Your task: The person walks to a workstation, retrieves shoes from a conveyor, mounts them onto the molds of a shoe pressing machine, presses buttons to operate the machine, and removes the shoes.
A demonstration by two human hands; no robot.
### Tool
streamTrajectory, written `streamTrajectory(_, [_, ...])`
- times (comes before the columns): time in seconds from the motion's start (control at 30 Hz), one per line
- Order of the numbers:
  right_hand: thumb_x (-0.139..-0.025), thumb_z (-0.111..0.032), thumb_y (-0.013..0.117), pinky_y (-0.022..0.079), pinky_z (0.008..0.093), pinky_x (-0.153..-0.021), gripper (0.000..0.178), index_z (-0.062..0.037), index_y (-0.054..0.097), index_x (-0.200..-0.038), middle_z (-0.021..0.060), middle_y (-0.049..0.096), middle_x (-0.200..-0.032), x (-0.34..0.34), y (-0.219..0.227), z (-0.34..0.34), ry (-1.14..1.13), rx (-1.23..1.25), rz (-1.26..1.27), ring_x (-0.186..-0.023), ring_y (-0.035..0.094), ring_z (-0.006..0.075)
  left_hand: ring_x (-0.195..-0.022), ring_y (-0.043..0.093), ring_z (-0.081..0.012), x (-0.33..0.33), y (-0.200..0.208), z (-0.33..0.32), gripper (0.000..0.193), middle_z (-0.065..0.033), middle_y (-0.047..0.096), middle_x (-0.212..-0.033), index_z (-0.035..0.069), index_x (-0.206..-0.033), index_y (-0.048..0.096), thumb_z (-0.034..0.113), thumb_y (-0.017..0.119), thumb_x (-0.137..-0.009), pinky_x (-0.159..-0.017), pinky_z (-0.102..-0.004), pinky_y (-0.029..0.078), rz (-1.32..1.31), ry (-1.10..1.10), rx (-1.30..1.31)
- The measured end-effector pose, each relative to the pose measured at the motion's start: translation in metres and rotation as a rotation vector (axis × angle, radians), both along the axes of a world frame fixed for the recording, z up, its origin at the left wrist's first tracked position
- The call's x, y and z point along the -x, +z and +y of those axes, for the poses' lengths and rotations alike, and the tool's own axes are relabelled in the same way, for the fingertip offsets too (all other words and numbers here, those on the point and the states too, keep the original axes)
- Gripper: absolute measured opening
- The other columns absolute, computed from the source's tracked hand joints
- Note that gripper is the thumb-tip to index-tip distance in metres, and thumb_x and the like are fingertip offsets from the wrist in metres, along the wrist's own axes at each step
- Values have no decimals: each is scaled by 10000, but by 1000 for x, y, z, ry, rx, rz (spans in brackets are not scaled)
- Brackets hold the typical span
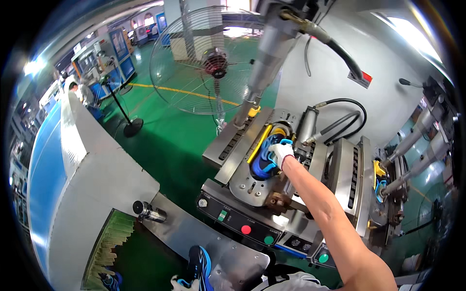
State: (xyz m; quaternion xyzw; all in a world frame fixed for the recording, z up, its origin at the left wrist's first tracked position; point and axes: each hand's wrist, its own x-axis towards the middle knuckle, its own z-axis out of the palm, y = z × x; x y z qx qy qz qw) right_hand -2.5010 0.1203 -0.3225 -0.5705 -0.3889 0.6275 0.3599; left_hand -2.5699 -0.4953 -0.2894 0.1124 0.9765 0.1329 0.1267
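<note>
At the lower edge my left hand, in a white glove, is closed on a black shoe with bright blue trim; part of the hand is cut off by the frame. My right arm reaches across a metal press, and my gloved right hand is closed at a light-blue looped piece. This belongs to or lies against a dark-blue, shoe-shaped piece in the press bed. My glove hides how they join. A yellow bar runs along the left of the blue piece.
A thick metal cylinder slants above the press. The front panel carries red and green buttons. A steel flask lies on the metal ledge at left. Behind stands a large caged fan. Another person sits far left.
</note>
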Motion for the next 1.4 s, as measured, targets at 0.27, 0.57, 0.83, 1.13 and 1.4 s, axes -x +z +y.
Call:
streamTrajectory(0.27, [-765,-258,622,559,415,-886,231,-78,731,-860,200,737,-1055,52,-90,27,280,-484,-1051,-1024,716,339,-959,691,-345,-88,-96,-80,734,-143,721,-1048,70,-1362,516,424,823,-797,-881,-454,532,25,259,87])
streamTrajectory(0.57, [-903,-224,680,553,412,-861,267,-115,715,-1145,94,726,-1121,-46,-81,77,567,-174,-244,-967,688,272,-1003,703,-274,-114,-125,-85,575,-136,722,-1084,65,-1229,622,275,856,-747,-899,-366,539,-10,373,-445])
streamTrajectory(0.83, [-990,-354,633,318,443,-1194,724,18,346,-1541,256,370,-1578,-94,56,-321,532,-951,-448,-1440,404,353,-1122,623,-380,-161,-140,-165,571,-217,648,-1196,13,-1230,593,307,808,-790,-978,-443,494,27,398,-399])
streamTrajectory(1.13, [-797,-510,676,127,531,-1244,1079,29,193,-1599,243,307,-1620,-153,-130,-424,1173,-1004,-1868,-1505,283,382,-1316,535,-323,-53,-122,-262,867,-218,535,-1401,-10,-1475,382,324,831,-813,-1133,-436,421,-586,-13,-712])
streamTrajectory(1.4, [-704,-216,788,273,485,-1198,990,30,320,-1541,232,248,-1636,-179,-69,-508,990,-678,-1308,-1512,269,356,-1268,518,-487,248,-133,-498,923,-262,407,-1513,12,-1544,277,539,676,-900,-1062,-554,420,426,838,-76])
